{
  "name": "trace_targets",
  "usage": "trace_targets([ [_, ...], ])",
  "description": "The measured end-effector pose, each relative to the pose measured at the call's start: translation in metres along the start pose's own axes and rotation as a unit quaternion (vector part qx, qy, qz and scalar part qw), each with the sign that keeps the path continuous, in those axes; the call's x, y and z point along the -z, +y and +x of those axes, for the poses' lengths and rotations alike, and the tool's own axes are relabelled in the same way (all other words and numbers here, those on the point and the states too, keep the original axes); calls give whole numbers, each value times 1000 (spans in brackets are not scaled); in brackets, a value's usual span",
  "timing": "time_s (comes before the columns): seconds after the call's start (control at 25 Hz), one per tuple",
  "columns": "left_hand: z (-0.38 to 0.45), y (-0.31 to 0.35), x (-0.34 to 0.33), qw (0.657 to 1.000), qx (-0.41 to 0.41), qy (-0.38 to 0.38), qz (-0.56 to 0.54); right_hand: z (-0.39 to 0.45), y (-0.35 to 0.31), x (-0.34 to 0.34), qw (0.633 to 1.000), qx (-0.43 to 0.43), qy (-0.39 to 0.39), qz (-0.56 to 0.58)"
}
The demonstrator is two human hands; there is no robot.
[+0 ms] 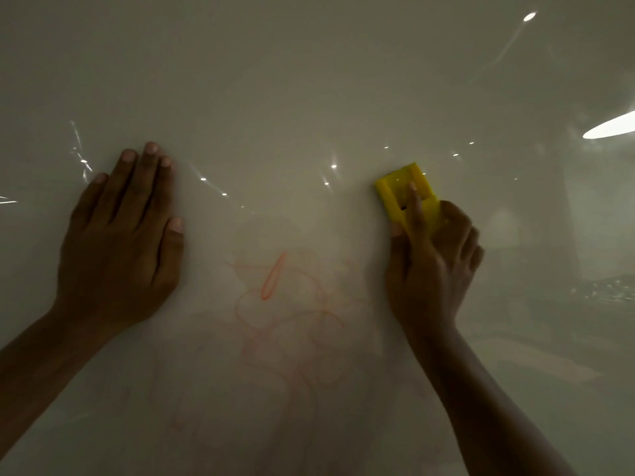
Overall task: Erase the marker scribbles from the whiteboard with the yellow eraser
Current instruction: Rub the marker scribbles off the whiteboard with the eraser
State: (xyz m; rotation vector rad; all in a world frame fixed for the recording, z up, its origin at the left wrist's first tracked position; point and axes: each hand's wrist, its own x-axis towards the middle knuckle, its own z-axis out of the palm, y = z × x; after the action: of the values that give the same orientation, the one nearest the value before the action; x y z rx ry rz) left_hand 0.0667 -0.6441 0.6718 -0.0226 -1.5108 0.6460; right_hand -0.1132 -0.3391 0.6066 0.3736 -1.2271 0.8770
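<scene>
**Eraser on board, scribbles mostly still there**

Whiteboard [309, 80] fills the whole view, glossy, with ceiling-light reflections across the upper half and right side. Red-orange marker scribbles [288, 314] sit low centre, between the two forearms; faint and smeary, one bolder loop near the top of the patch, paler traces running down toward the bottom edge.

Left hand [120, 242] lies flat on the board left of the scribbles, fingers straight and close together, holding nothing, likely bracing. Right hand [429, 266] grips the yellow eraser [405, 194] up and right of the scribbles: thumb on its left edge, index finger laid along the top, other fingers curled round the right side. Eraser face looks pressed to the board, not over any ink.

Handling guess: eraser is a light, rigid plastic block, pad underneath not visible. Side pinch with a finger on top suits it; the slick board gives little drag, so pressure matters.
</scene>
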Motion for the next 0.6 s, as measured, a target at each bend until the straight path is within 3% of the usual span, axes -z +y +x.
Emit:
trace_targets([
  [0.12, 6, -7, 3, 999, -31, -17, 0, -17, -20, 1, 966, 250, -55, 32],
  [0.16, 8, -11, 5, 998, -53, -29, 0, -7, -13, 4, 957, 282, -67, 30],
  [0.2, 9, -17, 8, 996, -77, -43, 0, 3, -8, 4, 967, 245, -66, 17],
  [0.28, 9, -30, 13, 991, -114, -71, -5, 14, -9, 0, 999, 44, -30, -1],
  [0.32, 9, -35, 15, 989, -123, -83, -10, 9, -19, -3, 1000, -6, -19, -2],
  [0.36, 8, -39, 18, 988, -122, -93, -15, -1, -35, -5, 999, 27, -23, 2],
  [0.48, 2, -46, 26, 991, -84, -100, -30, -29, -66, -1, 948, 303, -77, 61],
  [0.52, -1, -46, 28, 992, -70, -98, -32, -26, -63, 1, 941, 325, -79, 55],
  [0.56, -4, -46, 29, 993, -57, -94, -31, -20, -60, -1, 956, 282, -73, 36],
  [0.6, -7, -47, 30, 995, -44, -91, -28, -12, -58, -5, 981, 183, -58, 22],
])
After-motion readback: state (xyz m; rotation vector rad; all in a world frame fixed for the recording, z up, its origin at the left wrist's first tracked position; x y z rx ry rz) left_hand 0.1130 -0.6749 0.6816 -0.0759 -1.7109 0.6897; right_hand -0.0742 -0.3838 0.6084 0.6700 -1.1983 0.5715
